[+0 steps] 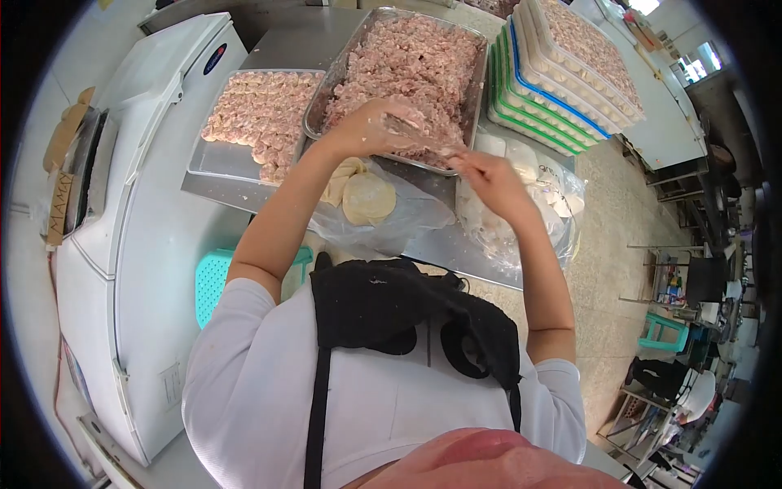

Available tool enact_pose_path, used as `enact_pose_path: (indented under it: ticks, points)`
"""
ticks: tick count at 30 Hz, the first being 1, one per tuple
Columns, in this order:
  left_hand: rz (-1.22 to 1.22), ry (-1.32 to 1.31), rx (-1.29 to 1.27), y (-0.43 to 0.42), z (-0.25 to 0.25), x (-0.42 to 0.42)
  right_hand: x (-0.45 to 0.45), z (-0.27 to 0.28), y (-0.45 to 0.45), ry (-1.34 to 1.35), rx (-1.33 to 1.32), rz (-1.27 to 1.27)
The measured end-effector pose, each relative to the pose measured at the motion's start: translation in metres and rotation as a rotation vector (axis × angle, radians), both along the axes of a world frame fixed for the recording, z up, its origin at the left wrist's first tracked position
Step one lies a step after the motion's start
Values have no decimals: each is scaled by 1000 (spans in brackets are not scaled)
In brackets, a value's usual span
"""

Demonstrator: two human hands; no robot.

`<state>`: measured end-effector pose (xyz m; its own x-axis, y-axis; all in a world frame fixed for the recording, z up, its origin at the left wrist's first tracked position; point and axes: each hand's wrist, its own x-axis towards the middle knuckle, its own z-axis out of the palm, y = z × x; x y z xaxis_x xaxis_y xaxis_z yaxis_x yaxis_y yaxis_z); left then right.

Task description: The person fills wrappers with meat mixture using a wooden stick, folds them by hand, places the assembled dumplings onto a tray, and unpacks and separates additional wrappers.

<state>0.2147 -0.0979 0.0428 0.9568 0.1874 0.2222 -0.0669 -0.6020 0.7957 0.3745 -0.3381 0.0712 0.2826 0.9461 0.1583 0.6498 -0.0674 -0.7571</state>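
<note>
Desk (305, 41) bearing a metal tray (481, 94) of minced meat (403, 69).
Over the tray's near side, the state of the left hand's (371, 129) grip cannot be told; the right hand's (493, 183) grip is clenched around a slim implement (446, 152).

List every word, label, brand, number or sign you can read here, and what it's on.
"MAMAY", apparently, on the cardboard box at left.
Blue oval badge on the white freezer: too small to read.
Faint label lower on the freezer: unreadable.
Dark marks on the clear plastic bag: too blurred.
</note>
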Motion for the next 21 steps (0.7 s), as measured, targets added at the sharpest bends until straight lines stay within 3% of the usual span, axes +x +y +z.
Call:
enact_pose_path:
  ticks: [1, 3, 6, 7, 10, 11, 15, 18, 21]
  points:
    - [-82, 62, -55, 4, 0, 2, -2, -2, 3, -14, -49, 22]
    - [27, 52, 65, -1, 2, -5, 7, 6, 6, -80, -84, 43]
    - [108, 14, 96, 4, -2, -8, -19, 53, 2, -527, -235, -174]
    - [119, -3, 79, 8, -5, -9, -27, 45, 2, -538, -40, -182]
    - [4, 34, 171, 24, 6, -16, -43, 23, 15, -535, 47, -111]
    - [28, 25, 153, 24, 6, -21, -40, 28, 17, -548, -84, -140]
    - [67, 47, 68, 35, 18, -48, -58, 68, 18, -427, -117, -239]
    - [69, 61, 88, 43, 31, -69, -84, 60, 34, -352, 9, -113]
    - [143, 233, -40, 52, 52, -93, -109, 41, 60, -347, -123, -115]
